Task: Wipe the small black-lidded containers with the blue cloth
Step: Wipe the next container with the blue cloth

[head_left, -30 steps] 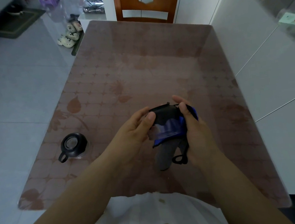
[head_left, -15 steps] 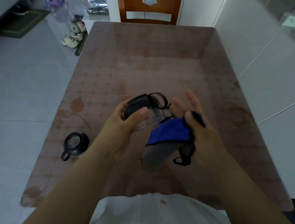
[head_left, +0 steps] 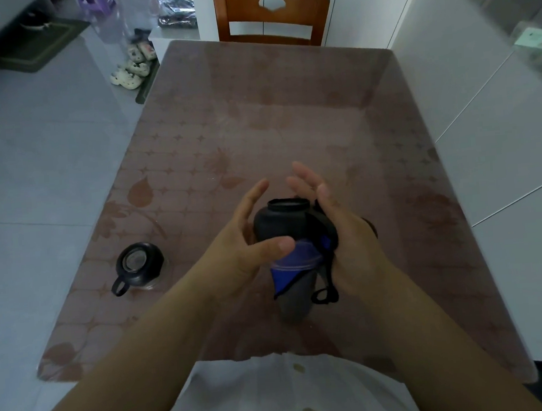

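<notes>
Held above the near part of the table (head_left: 257,135), the black-lidded container (head_left: 281,224) is gripped by my left hand (head_left: 233,240), thumb across its side. My right hand (head_left: 347,238), fingers straight, presses the blue cloth (head_left: 295,265) against it. A second container (head_left: 139,264) stands on the table, well left.

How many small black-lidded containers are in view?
2. One black-lidded container stands on the brown patterned table, left; the other container is held between left hand and right hand, against the blue cloth.
</notes>
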Tool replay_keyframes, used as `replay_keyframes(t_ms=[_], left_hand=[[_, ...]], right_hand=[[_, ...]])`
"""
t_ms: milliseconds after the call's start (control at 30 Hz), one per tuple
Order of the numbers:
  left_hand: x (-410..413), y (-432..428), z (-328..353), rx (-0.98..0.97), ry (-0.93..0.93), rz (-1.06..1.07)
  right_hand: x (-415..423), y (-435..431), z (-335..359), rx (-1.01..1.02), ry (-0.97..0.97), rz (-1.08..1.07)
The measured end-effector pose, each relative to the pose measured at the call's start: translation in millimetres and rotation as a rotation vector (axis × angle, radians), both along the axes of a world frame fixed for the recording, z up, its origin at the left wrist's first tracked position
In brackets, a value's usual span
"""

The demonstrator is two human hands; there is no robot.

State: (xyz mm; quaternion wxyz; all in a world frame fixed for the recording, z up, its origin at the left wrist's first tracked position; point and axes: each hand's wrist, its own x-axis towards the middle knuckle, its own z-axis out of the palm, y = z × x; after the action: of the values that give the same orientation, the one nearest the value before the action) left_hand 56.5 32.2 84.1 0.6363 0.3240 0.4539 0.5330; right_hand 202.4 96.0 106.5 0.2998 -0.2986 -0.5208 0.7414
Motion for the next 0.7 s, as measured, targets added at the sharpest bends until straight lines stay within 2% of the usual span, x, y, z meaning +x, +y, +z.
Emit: replay_keyframes(t_ms=[167,300,433,567,700], left_hand=[[2,-2,-3,0.060,0.007,-0.043],[2,-4,-6,0.153,0.187,-0.064],[-3,-9,-18,0.164,0.358,-0.015],[-28,-16,-44,0.036,0.565,0.258],[-52,-15,-86,-0.155,0.731,0.441]], right_hand=[[3,2,-9,-0.253,0.080,0.003],[6,0,-23,-0.509,0.145,0.012],[14,-3,-52,-0.726,0.090,-0.035],[40,8,-71,-0.729,0.003,-0.214],[67,22,-67,-0.627,-0.113,-0.267]])
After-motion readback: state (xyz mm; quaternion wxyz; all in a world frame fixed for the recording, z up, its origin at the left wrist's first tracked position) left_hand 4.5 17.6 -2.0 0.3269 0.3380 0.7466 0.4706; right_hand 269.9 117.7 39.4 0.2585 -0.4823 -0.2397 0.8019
